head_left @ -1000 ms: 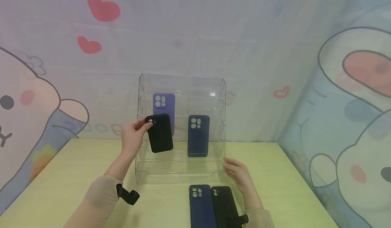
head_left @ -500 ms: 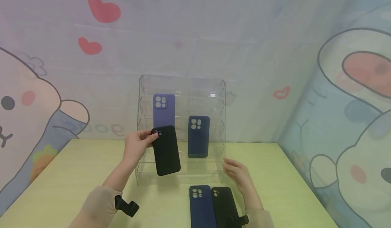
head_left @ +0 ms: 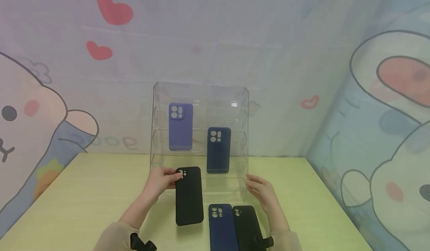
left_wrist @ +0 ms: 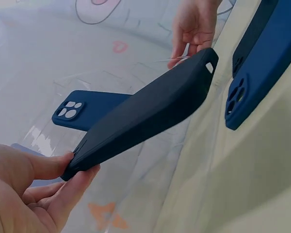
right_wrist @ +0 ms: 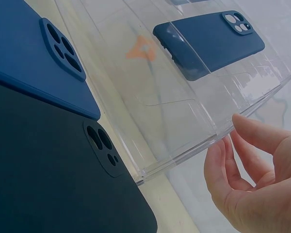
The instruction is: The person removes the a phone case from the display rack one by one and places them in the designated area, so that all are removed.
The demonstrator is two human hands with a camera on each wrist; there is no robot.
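My left hand pinches a black phone case by its camera-end corner, thumb and fingers on either side. The black phone case is tilted, just in front of the clear acrylic rack, its far end low over the table. My right hand stays with relaxed fingers touching the rack's lower right edge. A purple case and a navy case stand on the rack's shelves.
A second navy case and a second black case lie side by side on the yellow-green table, near my right wrist. A cartoon-print backdrop encloses the back and sides.
My left hand has brought the black case down from the rack's middle shelves to just above the table in front of the rack. The right hand has not moved.
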